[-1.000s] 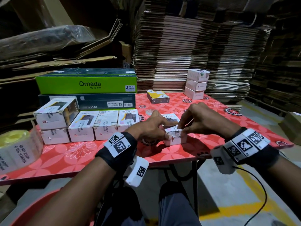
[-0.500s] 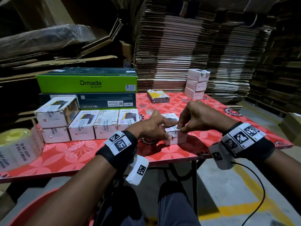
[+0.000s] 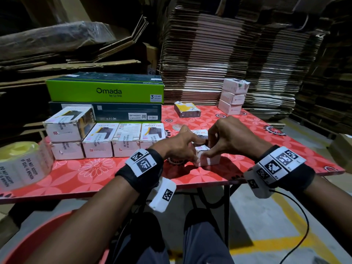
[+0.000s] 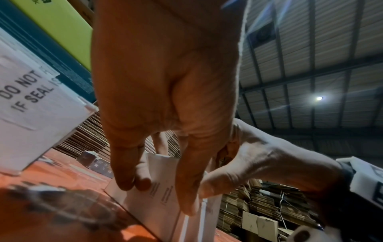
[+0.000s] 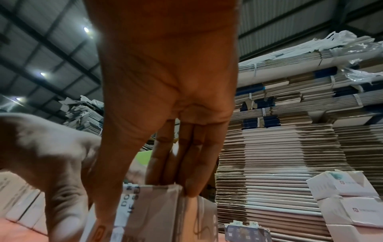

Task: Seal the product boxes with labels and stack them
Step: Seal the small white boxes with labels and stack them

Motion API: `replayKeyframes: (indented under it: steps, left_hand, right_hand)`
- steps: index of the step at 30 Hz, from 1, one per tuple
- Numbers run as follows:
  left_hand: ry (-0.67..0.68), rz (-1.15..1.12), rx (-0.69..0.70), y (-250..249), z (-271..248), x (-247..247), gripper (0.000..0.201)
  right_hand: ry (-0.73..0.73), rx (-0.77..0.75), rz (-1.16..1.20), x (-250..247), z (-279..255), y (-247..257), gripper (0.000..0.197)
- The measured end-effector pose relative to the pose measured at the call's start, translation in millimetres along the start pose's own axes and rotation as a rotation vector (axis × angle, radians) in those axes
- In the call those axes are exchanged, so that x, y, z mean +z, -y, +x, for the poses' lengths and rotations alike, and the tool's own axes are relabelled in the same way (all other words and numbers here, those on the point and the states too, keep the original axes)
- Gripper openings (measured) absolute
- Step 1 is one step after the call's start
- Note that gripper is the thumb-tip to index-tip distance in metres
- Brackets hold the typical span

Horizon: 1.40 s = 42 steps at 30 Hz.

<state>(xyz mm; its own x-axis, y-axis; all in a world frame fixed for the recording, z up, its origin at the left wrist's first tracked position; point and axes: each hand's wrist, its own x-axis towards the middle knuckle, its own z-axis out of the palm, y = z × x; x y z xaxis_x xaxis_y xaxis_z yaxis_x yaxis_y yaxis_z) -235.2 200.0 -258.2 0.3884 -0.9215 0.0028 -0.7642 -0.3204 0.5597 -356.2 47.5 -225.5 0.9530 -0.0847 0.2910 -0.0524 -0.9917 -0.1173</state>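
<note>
The product box sits at the table's near edge, gripped by the left hand while the right hand pinches its seal label, which could crease or sit crooked if either hand slips.

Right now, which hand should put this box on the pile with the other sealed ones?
Probably the left hand. The sealed boxes sit on the left side of the table, nearer to it. It already holds the small box, and the right hand would have to cross over.
</note>
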Motion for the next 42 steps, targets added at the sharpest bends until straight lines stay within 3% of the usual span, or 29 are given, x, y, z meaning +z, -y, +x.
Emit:
replayKeyframes:
  steps: [9,23,34,42]
  left_hand:
    - [-0.019,-0.041,0.004,-1.0,-1.9,1.1,0.076]
    - [-0.018,-0.038,-0.026,0.9,2.1,2.4,0.066]
    - [-0.004,-0.067,0.035,5.7,2.4,3.0,0.074]
    - [-0.018,-0.061,0.024,4.5,1.6,2.5,0.076]
  right_hand:
    - [0.111,-0.021,0.047,-9.7,-1.2,-7.4,0.022]
    - [-0.069,0.004,-0.017,8.1,-6.2,0.3,0.042]
    - [0.106,-0.105,0.095,-6.2,-5.1,-19.7,0.024]
    - [0.079,-0.055,0.096,-1.6,-3.3,-19.7,0.024]
